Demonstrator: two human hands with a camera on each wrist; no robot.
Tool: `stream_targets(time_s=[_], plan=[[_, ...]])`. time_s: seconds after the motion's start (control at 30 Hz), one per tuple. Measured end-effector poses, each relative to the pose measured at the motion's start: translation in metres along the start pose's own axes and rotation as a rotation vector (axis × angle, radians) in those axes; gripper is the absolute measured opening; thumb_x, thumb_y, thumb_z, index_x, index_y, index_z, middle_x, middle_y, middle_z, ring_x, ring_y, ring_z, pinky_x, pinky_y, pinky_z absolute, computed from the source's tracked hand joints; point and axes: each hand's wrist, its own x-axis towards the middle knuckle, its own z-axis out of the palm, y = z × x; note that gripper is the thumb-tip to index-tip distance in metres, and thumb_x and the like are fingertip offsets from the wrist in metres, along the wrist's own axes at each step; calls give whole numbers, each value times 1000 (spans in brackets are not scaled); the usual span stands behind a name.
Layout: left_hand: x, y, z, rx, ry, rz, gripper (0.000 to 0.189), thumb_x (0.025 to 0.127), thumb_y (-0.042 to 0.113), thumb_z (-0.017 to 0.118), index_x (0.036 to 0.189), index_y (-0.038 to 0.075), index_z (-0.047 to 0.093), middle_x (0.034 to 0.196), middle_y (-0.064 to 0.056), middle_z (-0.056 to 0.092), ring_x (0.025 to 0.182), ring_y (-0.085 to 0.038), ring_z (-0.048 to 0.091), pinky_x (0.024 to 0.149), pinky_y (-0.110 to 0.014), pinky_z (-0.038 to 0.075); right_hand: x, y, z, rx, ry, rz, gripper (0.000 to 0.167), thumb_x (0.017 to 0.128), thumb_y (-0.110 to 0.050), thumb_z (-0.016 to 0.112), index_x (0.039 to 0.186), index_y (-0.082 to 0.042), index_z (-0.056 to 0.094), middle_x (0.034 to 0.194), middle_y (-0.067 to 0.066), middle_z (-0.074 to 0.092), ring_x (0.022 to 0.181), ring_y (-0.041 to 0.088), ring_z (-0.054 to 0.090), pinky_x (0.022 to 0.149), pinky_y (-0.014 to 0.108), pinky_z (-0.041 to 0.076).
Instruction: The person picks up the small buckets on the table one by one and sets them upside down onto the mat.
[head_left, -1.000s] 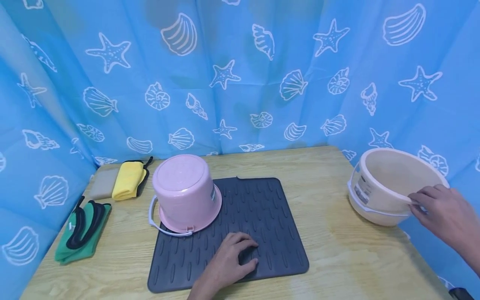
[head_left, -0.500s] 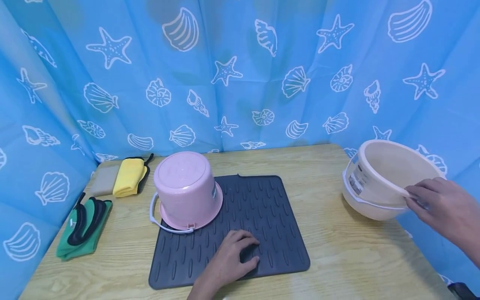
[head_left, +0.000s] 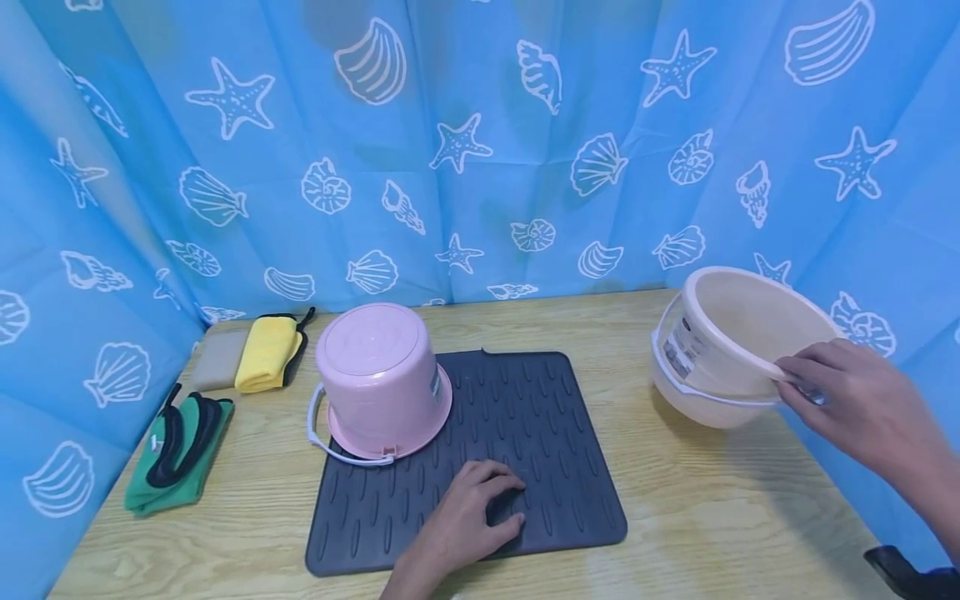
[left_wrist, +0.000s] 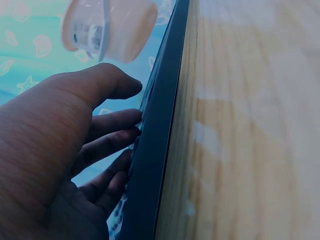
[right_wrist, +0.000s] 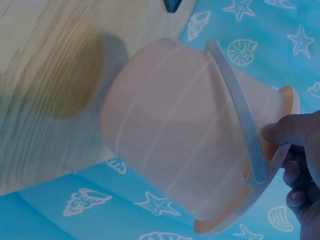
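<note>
My right hand [head_left: 862,400] pinches the rim of a cream plastic bucket [head_left: 708,387] at the table's right side. In the right wrist view, the thumb presses the outside of the bucket [right_wrist: 160,125] near its pale handle [right_wrist: 242,120], with fingers inside the rim. The bucket tilts, and its shadow falls on the wood below. My left hand [head_left: 468,517] rests on a dark grey ridged mat [head_left: 558,467], fingers loosely bent and holding nothing. Upside down on the mat's left part stands a pink bucket [head_left: 378,379], its handle [head_left: 337,450] hanging to the left.
Folded cloths lie at the left: a yellow one [head_left: 261,357], a grey one [head_left: 221,360] and a green one [head_left: 198,475] with black trim. A blue seashell curtain [head_left: 480,200] hangs behind the wooden table [head_left: 660,517] and along both sides.
The right hand has moved the cream bucket to the left and slightly up, raising it off the table. The left hand stays on the mat, and the pink bucket keeps its place there.
</note>
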Motion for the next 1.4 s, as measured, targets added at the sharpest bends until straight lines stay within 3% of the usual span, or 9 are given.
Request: stream_targets(time_s=[0.7,0.97,1.4], plan=[[-1,-2,-2,8,-4,-2,29,91,31,72,119,22,72,125,9,59,116,-13,50,98,-39,47,29,-31,12,78,84,-33,81,100,-64,28,87,1,75,80,10,67,74,30,62,61,48,50],[0,-3,-1,23,-1,16,29,92,32,71,119,22,71,126,9,58,116,-12,50,98,-38,47,36,-39,23,139,167,-83,69,102,-58,38,86,-2,76,80,5,69,71,24,61,65,36,43],[0,-4,-1,32,-6,12,30,92,32,71,120,22,71,127,10,58,117,-11,49,99,-37,46,47,-58,38,202,200,-81,66,102,-55,42,87,-1,77,80,5,69,71,18,59,63,31,44]])
